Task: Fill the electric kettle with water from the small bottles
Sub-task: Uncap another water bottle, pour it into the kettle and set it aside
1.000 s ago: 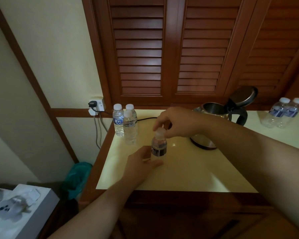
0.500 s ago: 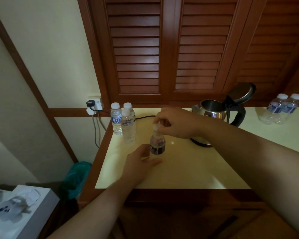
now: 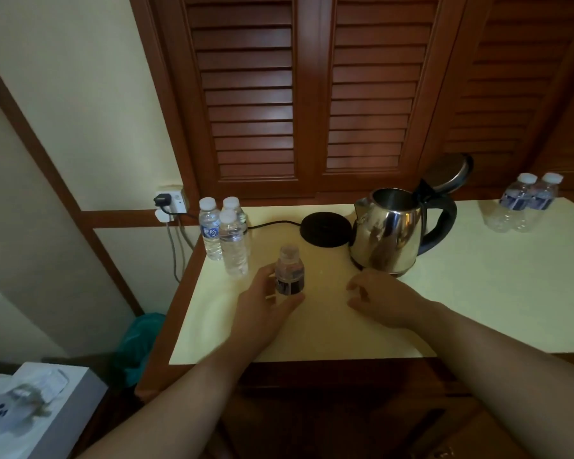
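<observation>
Left hand point(image 3: 262, 306) gripped the small bottle point(image 3: 289, 276) low on its body, thumb in front and fingers curled round the far side, bottle upright on the cream desk point(image 3: 478, 293) near the front-left part. Right hand point(image 3: 383, 301), pinching the bottle's neck half a second earlier, now lay off it to the right, resting low over the desk with fingers loosely curled; whether it held the cap could not be told. Bottle mouth looked bare, without the white cap seen on the others, though blur left this uncertain. Electric kettle point(image 3: 386, 238) stood behind the right hand, lid point(image 3: 448, 172) tipped back and open, handle turned right; with the right arm lowered, showed in full where it had been half hidden before. Black kettle base point(image 3: 325, 228) lay just beside the kettle on its left, uncovered now, cord running to the wall socket point(image 3: 170, 203). Three capped bottles point(image 3: 227, 236) clustered at the desk's back-left corner, and two more bottles point(image 3: 527, 207) at the far right, all in the same places as earlier.
</observation>
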The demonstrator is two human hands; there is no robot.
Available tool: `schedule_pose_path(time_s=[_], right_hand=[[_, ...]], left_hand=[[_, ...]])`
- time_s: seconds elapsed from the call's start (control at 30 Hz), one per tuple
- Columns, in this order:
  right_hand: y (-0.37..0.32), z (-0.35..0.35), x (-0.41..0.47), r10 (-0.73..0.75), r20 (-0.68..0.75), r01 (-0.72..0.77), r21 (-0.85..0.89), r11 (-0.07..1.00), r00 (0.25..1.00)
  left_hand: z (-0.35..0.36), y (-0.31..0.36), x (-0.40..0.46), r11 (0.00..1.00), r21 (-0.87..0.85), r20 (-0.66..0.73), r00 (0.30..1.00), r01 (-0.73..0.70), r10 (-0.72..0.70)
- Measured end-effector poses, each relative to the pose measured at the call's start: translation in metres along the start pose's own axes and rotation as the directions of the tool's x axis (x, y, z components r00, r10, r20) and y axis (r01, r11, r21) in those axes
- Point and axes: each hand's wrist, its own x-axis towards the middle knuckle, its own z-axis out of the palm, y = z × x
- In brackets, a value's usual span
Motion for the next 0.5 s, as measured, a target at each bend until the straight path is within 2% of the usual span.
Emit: schedule_pose_path(time_s=[0.13, 0.3, 0.4, 0.5], right_hand=[[0.033, 0.001, -0.008, 0.058, -0.098, -0.052, 0.067, 0.996, 0.993], [0.088, -0.001, -0.023, 0.167, -0.238, -0.176, -0.014, 0.984, 0.957], [0.119, -0.001, -0.033, 0.252, -0.225, -0.286, -0.134, 0.949, 0.941], [0.134, -0.001, -0.041, 0.297, -0.145, -0.307, -0.055, 0.95, 0.944]], left_hand=[[0.009, 0.009, 0.007, 1.0, -0.005, 0.0, 1.0, -0.03, 0.03], [0.027, 0.029, 0.029, 0.999, -0.007, -0.019, 0.999, -0.033, 0.033], [0.036, 0.047, 0.049, 0.999, 0.01, -0.033, 0.998, -0.053, 0.053], [0.043, 0.069, 0.069, 0.995, 0.004, -0.008, 0.995, -0.104, 0.104]])
